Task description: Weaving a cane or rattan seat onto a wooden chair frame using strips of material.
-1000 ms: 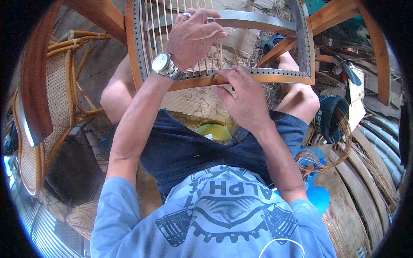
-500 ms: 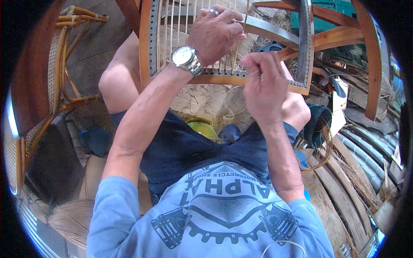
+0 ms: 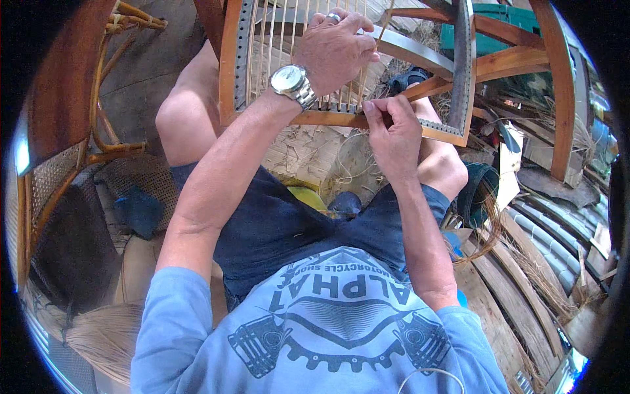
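A wooden chair frame (image 3: pixel 315 119) with rows of small holes lies across my knees. Pale cane strands (image 3: pixel 270 46) run over its opening, side by side. My left hand (image 3: pixel 335 56), wearing a ring and a metal wristwatch (image 3: pixel 287 79), lies over the strands with curled fingers. Its thumb and fingertips meet on one cane strand (image 3: pixel 384 29) that slants up from them. At the near rail, my right hand (image 3: pixel 397 138) has thumb and forefinger pinched together beside the holes. What sits in that pinch is too small to make out.
On the left stands a rattan chair (image 3: pixel 98 111) with woven panels. A bundle of pale fibres (image 3: pixel 108 338) lies at lower left. To the right are a dark bucket (image 3: pixel 476 197) holding strands, wooden planks (image 3: pixel 505 308) and a curved wooden chair leg (image 3: pixel 562 98).
My right hand has come from above the near rail down to its holes, closing into a pinch. My left hand keeps its place on the strands; the whole view has shifted slightly.
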### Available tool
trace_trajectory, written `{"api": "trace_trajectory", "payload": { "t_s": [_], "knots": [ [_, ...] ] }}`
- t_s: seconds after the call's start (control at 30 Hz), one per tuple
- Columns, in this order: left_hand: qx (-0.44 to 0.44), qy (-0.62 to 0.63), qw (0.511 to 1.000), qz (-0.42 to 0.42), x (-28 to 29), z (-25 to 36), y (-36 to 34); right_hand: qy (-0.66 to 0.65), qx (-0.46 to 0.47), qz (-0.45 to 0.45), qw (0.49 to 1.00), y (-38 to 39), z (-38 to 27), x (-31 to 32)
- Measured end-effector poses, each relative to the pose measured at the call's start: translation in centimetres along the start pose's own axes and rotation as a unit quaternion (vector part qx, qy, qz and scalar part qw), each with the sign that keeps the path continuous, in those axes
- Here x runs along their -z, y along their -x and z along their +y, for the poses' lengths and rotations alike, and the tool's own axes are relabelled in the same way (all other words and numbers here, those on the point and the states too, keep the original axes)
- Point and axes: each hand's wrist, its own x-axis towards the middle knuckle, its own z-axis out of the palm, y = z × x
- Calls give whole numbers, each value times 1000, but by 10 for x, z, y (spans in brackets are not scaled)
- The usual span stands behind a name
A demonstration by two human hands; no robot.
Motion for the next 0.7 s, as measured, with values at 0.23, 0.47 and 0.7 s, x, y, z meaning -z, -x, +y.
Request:
{"api": "trace_trajectory", "payload": {
  "t_s": [0.23,0.47,0.7],
  "knots": [
    [-8,97,995,-10,9,6,-15,89,94,-3,992,6,1,-1],
    [-18,177,984,-24,18,7,-22,208,243,-27,947,2,14,-3],
    [119,311,932,-146,19,3,-22,185,275,-3,943,4,32,-6]
  ]
}}
